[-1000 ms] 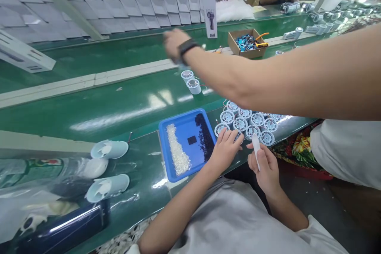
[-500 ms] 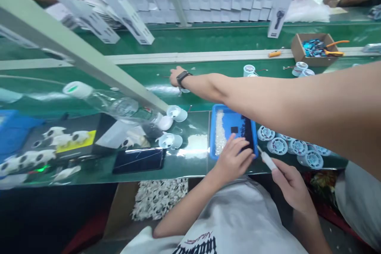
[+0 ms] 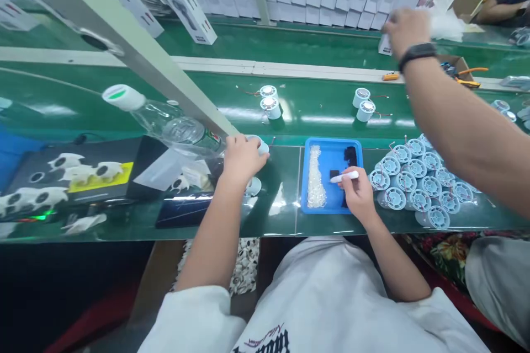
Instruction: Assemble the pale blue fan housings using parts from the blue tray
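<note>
I see: right hand (image 3: 359,196) clamped on white pen (image 3: 346,176) over blue tray (image 3: 332,147) | left hand (image 3: 243,159) at cup (image 3: 263,147) left of tray, grip I cannot tell | grouped cups (image 3: 419,199) right of tray, whether finished unclear

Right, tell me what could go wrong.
The right hand holds a white tool over the blue tray; a bump could mix the loose white bits with the black bits. The left hand is beside a plastic bottle and might knock it. The front cylinder sits near the table edge and could fall.
</note>
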`<state>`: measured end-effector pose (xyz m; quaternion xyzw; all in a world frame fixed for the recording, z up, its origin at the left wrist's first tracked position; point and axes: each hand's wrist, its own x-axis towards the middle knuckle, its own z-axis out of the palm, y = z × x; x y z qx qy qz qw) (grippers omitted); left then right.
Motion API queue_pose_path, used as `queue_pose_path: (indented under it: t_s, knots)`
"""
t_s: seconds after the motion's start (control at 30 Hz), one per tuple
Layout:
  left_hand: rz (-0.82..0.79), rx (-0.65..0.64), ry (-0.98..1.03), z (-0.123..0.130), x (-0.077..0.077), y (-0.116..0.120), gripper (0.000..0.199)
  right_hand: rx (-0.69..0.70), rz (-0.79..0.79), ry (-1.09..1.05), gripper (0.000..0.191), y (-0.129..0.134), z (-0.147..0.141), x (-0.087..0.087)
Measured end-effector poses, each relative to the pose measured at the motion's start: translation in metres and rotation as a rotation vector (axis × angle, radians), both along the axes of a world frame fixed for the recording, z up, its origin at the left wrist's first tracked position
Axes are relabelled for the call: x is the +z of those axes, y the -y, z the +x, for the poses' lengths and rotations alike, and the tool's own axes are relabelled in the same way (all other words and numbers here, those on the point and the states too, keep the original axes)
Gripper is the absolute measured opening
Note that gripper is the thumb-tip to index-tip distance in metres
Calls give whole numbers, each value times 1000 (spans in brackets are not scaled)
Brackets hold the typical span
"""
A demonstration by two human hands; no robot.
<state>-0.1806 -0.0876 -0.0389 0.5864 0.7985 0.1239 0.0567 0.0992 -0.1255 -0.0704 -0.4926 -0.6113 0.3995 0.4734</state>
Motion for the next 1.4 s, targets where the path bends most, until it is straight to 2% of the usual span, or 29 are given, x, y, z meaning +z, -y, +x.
queue_pose_path:
  t_s: [0.07,0.17,0.3,0.53,0.8,1.07,1.17,1.3,1.4]
  knots:
    - [-49,1,-3,2,1,-9,7,34,-24,-20,36,-6,-2,-5]
    - [54,9,50,8,6,-7,13,57,-29,-31,43,-9,-5,-7]
    - [271,55,222,18,19,9,22,71,-16,-40,46,-11,-8,-6]
    - [379,136,550,23,36,48,22,74,11,-20,41,-15,-8,-10]
    - [476,169,787,28,34,64,22,85,228,165,24,-14,-6,-10]
    - [512,198,847,28,31,69,24,87,227,171,19,-15,-5,-14]
    - [506,187,875,28,30,71,22,91,271,207,17,-15,-6,-10]
    - [545,187,995,29,25,70,23,166,384,330,16,-16,-5,0]
    - [560,214,1185,31,24,69,29,58,448,343,18,-17,0,3]
